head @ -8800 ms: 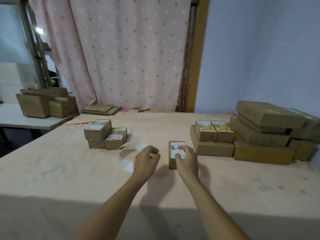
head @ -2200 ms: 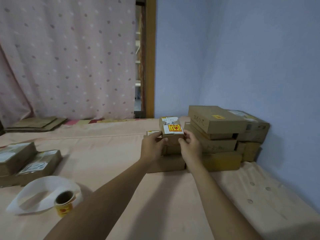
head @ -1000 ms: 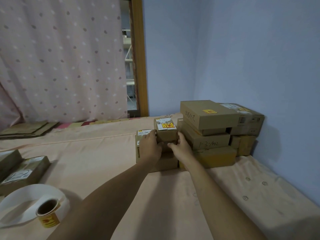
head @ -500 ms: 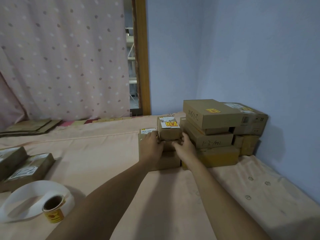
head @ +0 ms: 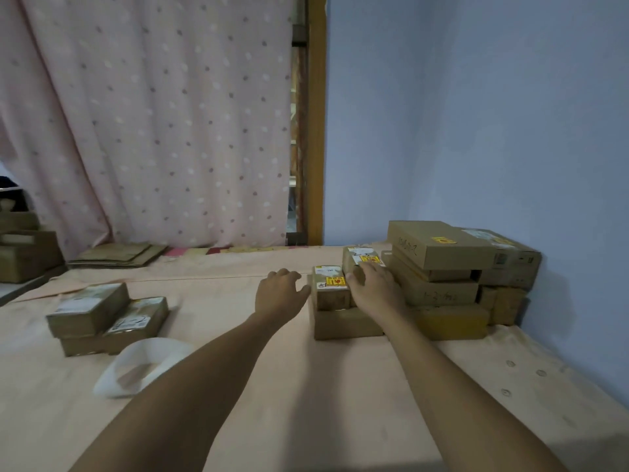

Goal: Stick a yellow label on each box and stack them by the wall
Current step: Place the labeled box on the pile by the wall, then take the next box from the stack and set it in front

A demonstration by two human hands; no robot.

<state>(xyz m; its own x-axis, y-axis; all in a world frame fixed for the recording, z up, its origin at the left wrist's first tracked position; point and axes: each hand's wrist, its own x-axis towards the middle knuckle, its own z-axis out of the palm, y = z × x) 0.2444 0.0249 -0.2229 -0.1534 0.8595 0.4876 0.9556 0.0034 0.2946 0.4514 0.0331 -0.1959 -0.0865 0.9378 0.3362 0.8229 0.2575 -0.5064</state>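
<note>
Table [head: 306,420]: covered in peach cloth; carries everything listed here.
Liner strip [head: 146,366]: white loop of label backing, near left. I judge it is parked within reach for the next label.
Unlabelled boxes [head: 102,315]: small brown cartons piled at left, with white slips on top and no yellow that I can see. I take them as the work left.
Left grip [head: 279,296]: fingers loosely curled, holding nothing; just beside the front small box and, as far as I can tell, not touching it.
Right grip [head: 374,284]: palm down on the rear small box, fingers laid fairly flat over its top, thumb at its near face. I judge it is pressing the box into place, not clasping it.
Front small box [head: 332,294]: brown card; white slip and a yellow label [head: 335,282] with red print on top.
Rear small box [head: 355,258]: same make, its yellow label partly under my fingers; set close against the wall stack. Both small boxes rest on a wider base box [head: 343,323].
Wall stack [head: 439,247]: larger cartons in layers, a yellow label on the top one, pushed up to the blue wall [head: 476,131].
Curtain [head: 153,131]: pink, dotted, farthest back.
</note>
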